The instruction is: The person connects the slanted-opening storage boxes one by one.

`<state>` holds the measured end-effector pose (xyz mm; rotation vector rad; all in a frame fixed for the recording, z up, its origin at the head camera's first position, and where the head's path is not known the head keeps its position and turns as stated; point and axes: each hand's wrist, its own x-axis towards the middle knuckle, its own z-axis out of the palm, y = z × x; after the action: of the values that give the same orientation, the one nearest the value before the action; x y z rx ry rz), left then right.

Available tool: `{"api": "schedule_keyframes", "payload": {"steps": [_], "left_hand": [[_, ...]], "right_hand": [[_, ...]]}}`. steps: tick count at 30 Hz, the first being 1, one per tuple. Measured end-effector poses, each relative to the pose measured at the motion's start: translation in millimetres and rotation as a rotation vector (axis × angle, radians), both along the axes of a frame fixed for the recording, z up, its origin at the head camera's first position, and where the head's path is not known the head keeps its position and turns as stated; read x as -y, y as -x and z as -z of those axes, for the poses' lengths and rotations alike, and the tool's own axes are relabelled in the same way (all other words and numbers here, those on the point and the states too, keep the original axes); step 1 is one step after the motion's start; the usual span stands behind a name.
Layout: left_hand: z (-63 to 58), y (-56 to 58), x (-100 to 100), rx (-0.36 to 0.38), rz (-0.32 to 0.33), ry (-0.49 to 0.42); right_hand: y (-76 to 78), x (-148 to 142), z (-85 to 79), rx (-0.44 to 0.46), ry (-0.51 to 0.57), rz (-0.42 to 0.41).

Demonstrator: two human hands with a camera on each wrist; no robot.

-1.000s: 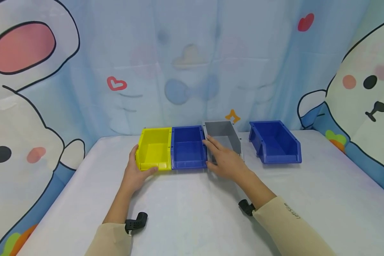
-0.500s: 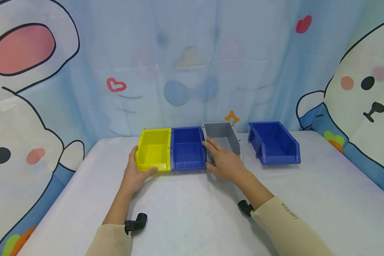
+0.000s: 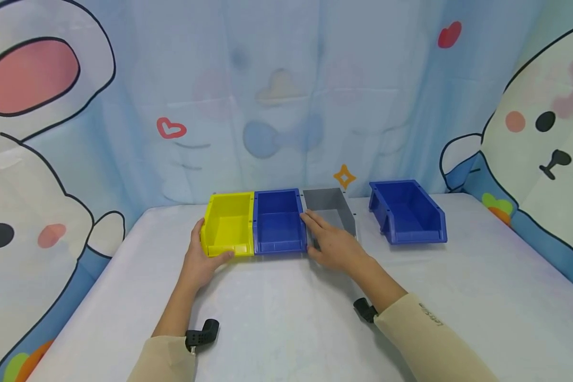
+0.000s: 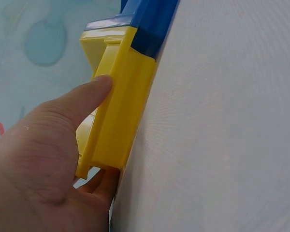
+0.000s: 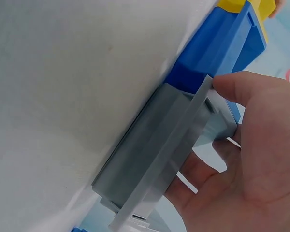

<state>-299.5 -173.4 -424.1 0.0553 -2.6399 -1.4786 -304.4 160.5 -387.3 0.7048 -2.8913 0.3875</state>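
In the head view, a yellow storage bin [image 3: 229,249], a blue storage bin [image 3: 280,245] and a grey storage bin [image 3: 331,199] stand side by side in a row. My left hand [image 3: 202,263] grips the yellow bin at its front left corner; the thumb [image 4: 94,94] presses the front, the fingers reach round the side. Over the grey bin lies my right hand [image 3: 336,245]. Its thumb [image 5: 232,84] is at the front lip beside the blue bin, and the fingers hold the grey bin's left wall. The hand covers part of the grey bin.
A second blue bin [image 3: 407,212] stands apart, to the right of the row. A white cloth [image 3: 277,318] covers the table. Behind it hangs a light blue printed curtain [image 3: 286,63], close to the bins' backs.
The grey bin has slid slightly towards me, so its back edge lies nearly level with the blue bin's. My right hand's fingers have drawn back a little. The left hand keeps its grip.
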Motion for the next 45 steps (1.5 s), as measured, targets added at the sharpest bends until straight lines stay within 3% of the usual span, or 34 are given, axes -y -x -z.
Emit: {"api": "schedule_keyframes", "payload": {"steps": [7, 23, 32, 37, 45], "left_hand": [[-2.1, 0.1, 3, -0.005, 0.002, 0.005], [-1.7, 1.4, -2, 0.005, 0.000, -0.009], [-2.0, 0.4, -1, 0.013, -0.013, 0.008], [-0.8, 0.1, 0, 0.007, -0.019, 0.007], [-0.8, -0.2, -1, -0.003, -0.005, -0.008]], "right_hand": [[-0.2, 3, -2.2, 0.058, 0.028, 0.005], [-1.0, -5, 0.6, 0.057, 0.151, -0.005], [-2.2, -10, 2.2, -0.137, 0.291, 0.028], [-5.3, -11, 1.8, -0.277, 0.331, 0.020], [-6.3, -20, 3.0, -0.418, 0.390, 0.064]]}}
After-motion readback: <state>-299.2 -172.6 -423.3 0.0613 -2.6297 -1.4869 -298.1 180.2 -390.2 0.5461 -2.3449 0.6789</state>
